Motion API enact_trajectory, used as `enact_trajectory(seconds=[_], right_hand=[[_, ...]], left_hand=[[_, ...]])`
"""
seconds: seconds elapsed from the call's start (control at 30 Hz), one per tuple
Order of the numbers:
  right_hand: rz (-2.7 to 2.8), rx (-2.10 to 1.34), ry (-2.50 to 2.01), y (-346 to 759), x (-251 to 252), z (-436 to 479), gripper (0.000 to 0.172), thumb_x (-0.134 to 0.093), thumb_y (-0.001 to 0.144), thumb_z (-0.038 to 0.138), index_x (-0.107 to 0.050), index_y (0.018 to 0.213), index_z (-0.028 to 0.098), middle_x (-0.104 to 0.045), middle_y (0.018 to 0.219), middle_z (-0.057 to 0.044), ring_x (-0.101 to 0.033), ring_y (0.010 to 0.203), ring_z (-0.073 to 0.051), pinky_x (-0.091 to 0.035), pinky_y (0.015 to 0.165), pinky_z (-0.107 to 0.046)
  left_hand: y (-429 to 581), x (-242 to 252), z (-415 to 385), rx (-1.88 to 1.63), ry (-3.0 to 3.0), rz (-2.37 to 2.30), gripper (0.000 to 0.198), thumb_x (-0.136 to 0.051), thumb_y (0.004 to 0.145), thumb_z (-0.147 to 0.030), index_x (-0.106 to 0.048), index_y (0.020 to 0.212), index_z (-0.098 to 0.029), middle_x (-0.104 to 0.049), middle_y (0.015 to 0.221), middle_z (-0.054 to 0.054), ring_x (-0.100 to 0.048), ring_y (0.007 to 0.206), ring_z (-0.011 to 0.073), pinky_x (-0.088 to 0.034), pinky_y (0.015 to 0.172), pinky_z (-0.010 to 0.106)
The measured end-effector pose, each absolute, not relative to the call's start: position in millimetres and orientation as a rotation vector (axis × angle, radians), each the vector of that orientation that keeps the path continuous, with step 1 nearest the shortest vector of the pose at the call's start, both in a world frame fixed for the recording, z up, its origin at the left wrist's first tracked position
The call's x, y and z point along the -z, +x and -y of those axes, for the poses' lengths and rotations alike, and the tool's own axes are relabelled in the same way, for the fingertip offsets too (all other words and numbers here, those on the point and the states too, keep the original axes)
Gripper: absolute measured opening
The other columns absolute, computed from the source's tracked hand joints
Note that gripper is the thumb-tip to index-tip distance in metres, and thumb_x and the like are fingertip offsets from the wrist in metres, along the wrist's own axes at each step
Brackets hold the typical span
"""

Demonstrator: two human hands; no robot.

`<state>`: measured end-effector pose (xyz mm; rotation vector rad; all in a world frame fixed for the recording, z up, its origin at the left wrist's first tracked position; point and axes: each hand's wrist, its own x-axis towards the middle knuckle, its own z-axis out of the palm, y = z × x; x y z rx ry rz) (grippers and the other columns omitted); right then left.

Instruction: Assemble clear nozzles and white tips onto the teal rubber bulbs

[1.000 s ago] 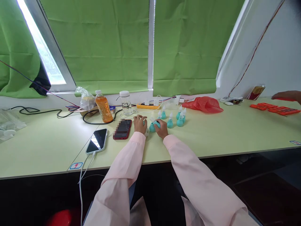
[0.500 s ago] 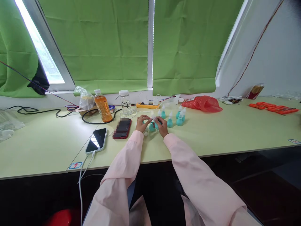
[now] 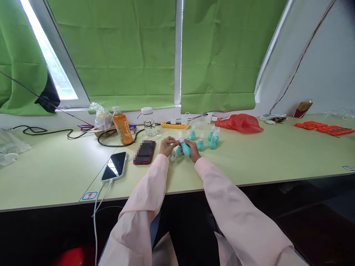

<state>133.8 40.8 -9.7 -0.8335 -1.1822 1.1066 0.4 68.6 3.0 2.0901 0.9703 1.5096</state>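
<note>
Around the middle of the worktop (image 3: 263, 159), toward its near side, I have both hands at work on one teal bulb (image 3: 186, 149). My right hand (image 3: 195, 149) has its grip closed about the bulb's round body, the fingers curled along its side, and the bulb is tilted with its clear nozzle (image 3: 181, 138) pointing up and away from me. My left hand (image 3: 166, 146) brings its fingertips nearly together beside that nozzle; from out here I cannot tell whether this grip pinches it or only touches it. Just left of the held bulb, a second teal bulb (image 3: 179, 150) is partly hidden between my hands, and a small whitish piece (image 3: 173, 157) lies on the surface below it. Beyond and to the right, I see several more teal bulbs (image 3: 212, 143) standing upright in a loose group, with pale tips on top. To the left of my left hand lies a red-cased phone (image 3: 144, 152), and behind the upright bulbs, near the wall, a red plastic bag (image 3: 241, 123) is crumpled.
</note>
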Motion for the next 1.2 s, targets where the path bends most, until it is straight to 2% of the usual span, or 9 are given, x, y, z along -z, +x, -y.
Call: enact_trajectory(seconds=[0.23, 0.5, 0.8, 1.2], right_hand=[[1.109, -1.194, -0.818, 132, 11, -42, 0.029, -0.050, 0.068, 0.043, -0.057, 0.066, 0.014, -0.055, 0.043, 0.000, -0.048, 0.032, -0.013, -0.037, 0.033, -0.024], [1.074, -1.237, -0.841, 134, 15, -45, 0.029, -0.049, 0.069, 0.041, -0.057, 0.068, 0.014, -0.054, 0.042, 0.000, -0.047, 0.030, -0.013, -0.034, 0.030, -0.025], [1.071, -1.282, -0.870, 134, 14, -44, 0.028, -0.049, 0.069, 0.041, -0.056, 0.066, 0.014, -0.052, 0.039, 0.001, -0.044, 0.028, -0.012, -0.032, 0.028, -0.024], [0.958, -1.207, -0.889, 131, 14, -47, 0.027, -0.049, 0.069, 0.042, -0.055, 0.067, 0.015, -0.050, 0.038, 0.003, -0.042, 0.030, -0.011, -0.034, 0.030, -0.023]], left_hand=[[4, -3, -61, -1.661, 2.119, -0.997, 0.011, -0.061, 0.064, -0.028, -0.066, 0.063, -0.019, -0.050, 0.062, 0.001, -0.047, 0.059, 0.0116, -0.036, 0.049, 0.024], [5, -1, -61, -1.689, 2.245, -1.011, 0.007, -0.060, 0.064, -0.023, -0.065, 0.063, -0.020, -0.051, 0.062, 0.001, -0.047, 0.061, 0.0123, -0.037, 0.049, 0.024], [3, 0, -61, -1.634, 2.415, -1.067, 0.007, -0.055, 0.069, -0.020, -0.061, 0.065, -0.020, -0.051, 0.064, 0.002, -0.045, 0.070, 0.0161, -0.040, 0.064, 0.030], [13, 0, -55, -1.685, 2.468, -1.102, 0.006, -0.049, 0.068, -0.013, -0.049, 0.065, -0.019, -0.046, 0.068, 0.002, -0.043, 0.073, 0.0168, -0.040, 0.065, 0.029]])
